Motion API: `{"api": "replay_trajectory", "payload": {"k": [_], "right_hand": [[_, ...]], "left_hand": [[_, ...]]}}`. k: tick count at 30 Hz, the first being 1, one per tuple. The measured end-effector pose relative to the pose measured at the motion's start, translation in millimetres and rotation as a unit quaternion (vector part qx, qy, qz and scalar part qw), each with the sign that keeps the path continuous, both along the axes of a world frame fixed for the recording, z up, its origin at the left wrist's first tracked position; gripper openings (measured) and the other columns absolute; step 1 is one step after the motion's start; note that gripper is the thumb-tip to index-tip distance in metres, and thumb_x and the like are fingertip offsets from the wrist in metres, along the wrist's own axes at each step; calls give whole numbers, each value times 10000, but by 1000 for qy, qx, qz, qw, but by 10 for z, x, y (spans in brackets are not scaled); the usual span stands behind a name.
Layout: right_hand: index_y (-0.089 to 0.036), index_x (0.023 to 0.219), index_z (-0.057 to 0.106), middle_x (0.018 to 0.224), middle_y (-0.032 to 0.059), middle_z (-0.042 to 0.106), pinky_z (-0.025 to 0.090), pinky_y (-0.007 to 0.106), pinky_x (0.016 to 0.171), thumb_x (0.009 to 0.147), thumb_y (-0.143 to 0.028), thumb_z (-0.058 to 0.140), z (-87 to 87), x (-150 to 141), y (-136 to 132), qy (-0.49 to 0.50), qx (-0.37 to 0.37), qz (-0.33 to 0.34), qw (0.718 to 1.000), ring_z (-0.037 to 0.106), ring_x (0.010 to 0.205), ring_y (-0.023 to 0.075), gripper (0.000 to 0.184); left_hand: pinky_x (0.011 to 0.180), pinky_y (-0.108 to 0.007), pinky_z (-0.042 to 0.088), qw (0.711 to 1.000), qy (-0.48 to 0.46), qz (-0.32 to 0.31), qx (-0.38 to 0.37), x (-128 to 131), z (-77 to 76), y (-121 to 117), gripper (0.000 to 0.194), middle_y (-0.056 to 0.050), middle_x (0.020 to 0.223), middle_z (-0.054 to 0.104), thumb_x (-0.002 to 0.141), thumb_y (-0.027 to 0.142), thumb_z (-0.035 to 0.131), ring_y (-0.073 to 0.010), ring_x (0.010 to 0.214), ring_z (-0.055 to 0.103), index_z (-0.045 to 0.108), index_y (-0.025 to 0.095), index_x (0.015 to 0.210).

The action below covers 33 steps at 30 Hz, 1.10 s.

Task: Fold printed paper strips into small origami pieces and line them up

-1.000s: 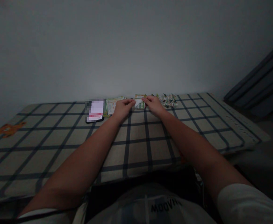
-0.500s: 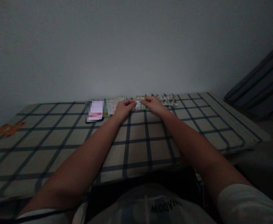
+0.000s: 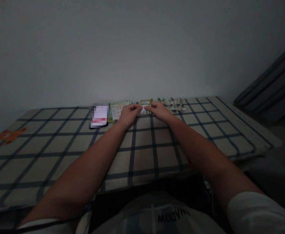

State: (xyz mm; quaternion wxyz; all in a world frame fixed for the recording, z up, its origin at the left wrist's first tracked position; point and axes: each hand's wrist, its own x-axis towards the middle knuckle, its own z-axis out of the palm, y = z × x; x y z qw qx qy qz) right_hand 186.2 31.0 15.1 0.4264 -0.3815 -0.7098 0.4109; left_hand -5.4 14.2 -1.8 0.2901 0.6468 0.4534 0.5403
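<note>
Near the table's far edge, a small white, green and yellow printed wrapper (image 3: pixel 146 102) lies between my two hands. My left hand (image 3: pixel 128 114) pinches at its left edge, thumb and forefinger together. From the other side my right hand (image 3: pixel 161 111) grips it, with the thumb pressed on its face and the other fingers bent behind. Flat printed wrappers (image 3: pixel 115 110) of similar colours are spread beside my left hand, partly covered by it. Beyond my right hand sits a cluster of small folded wrapper pieces (image 3: pixel 178 104).
A phone (image 3: pixel 99 116) with a lit, blurred screen lies left of the flat wrappers. A checked cloth (image 3: pixel 142 156) with an orange animal figure (image 3: pixel 9 135) at far left covers the table. The wall (image 3: pixel 142 52) rises right behind; a dark curtain (image 3: pixel 271 74) hangs at right.
My right thumb has slid left and slightly down across the wrapper, toward my left fingertips. The wrapper has shifted slightly in my hands; my left hand has hardly moved.
</note>
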Motion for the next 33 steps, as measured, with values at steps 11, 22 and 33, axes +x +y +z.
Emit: {"api": "replay_trajectory", "payload": {"k": [11, 22, 33], "right_hand": [[-158, 692, 602, 637, -32, 509, 344, 252, 633, 804, -466, 651, -17, -14, 45, 0, 19, -3, 1000, 454, 632, 112, 332], [-179, 722, 601, 665, -10, 561, 408, 249, 647, 819, -580, 632, -117, -53, 106, 130, -79, 15, 988, 513, 660, 123, 414], [-163, 802, 648, 794, 20, 652, 453, 270, 732, 761, -434, 727, -58, -45, 25, 22, 36, 2, 999, 569, 770, 148, 286]], "left_hand": [[814, -329, 496, 998, 55, 10, 33, -5, 33, -11, 274, -52, 874, 745, 826, 439, 655, -203, 845, 654, 747, 182, 853], [771, -318, 502, 1000, -7, -13, 6, 0, 12, 1, 251, -34, 818, 721, 794, 435, 686, -179, 764, 627, 721, 187, 811], [745, -306, 476, 1000, -4, -2, 6, 12, 50, -39, 247, -29, 785, 697, 779, 430, 674, -176, 748, 605, 703, 185, 795]]}}
